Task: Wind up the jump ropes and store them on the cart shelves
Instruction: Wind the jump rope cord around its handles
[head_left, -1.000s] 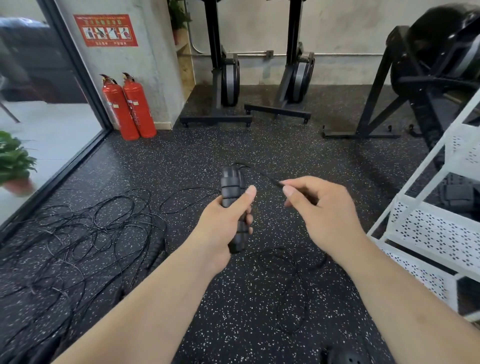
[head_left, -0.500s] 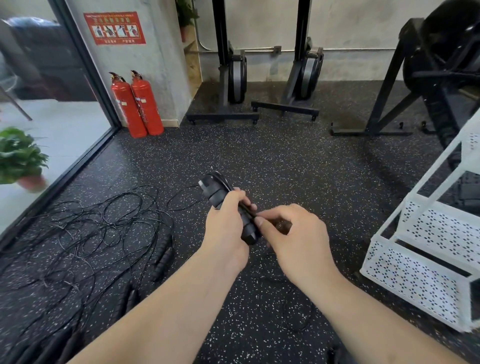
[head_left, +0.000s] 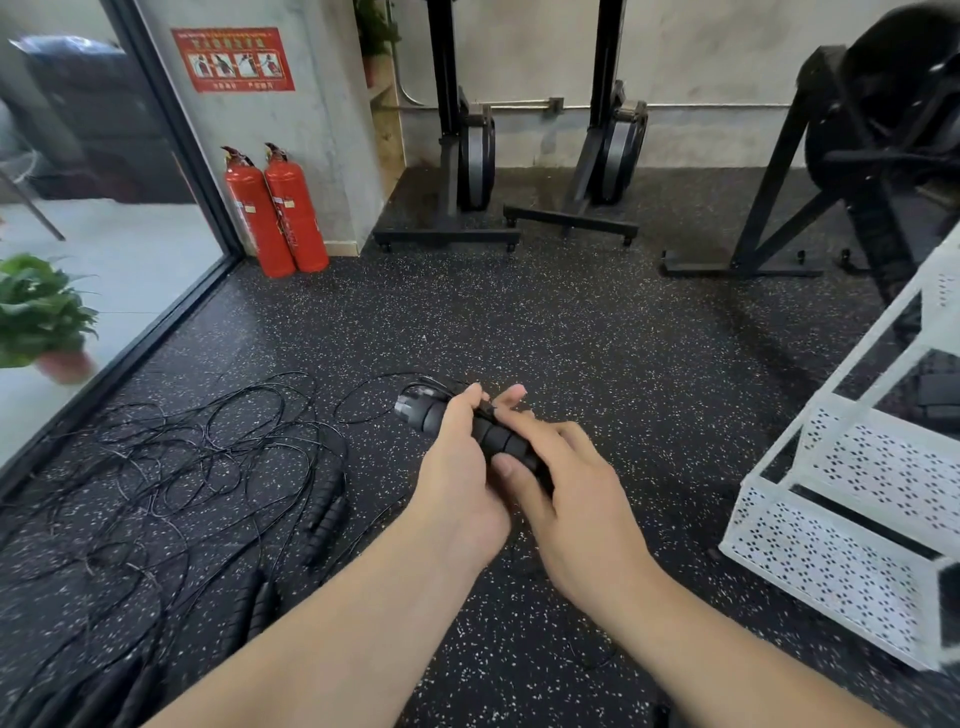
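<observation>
Left hand (head_left: 460, 483): closed around the black jump-rope handles (head_left: 467, 431), gripping their middle, fingers wrapped over the top.
Right hand (head_left: 566, 499): fingers curled onto the same handles from the right side, thumb pressed against the lower end; index fingertip raised near the thin cord.
Held handles: ribbed black grips, tilted with the capped end pointing up-left, held above the floor in front of the body.
Cord (head_left: 374, 400): thin black line running from the capped end down to the floor on the left.
Loose jump ropes (head_left: 171, 467): tangled black cords with handles, spread on the speckled rubber floor (head_left: 597, 338) at left.
Cart (head_left: 852, 499): white perforated-metal shelves, at right, apart from the hands.
Fire extinguishers (head_left: 275, 208): two red units standing against the pillar, rear left.
</observation>
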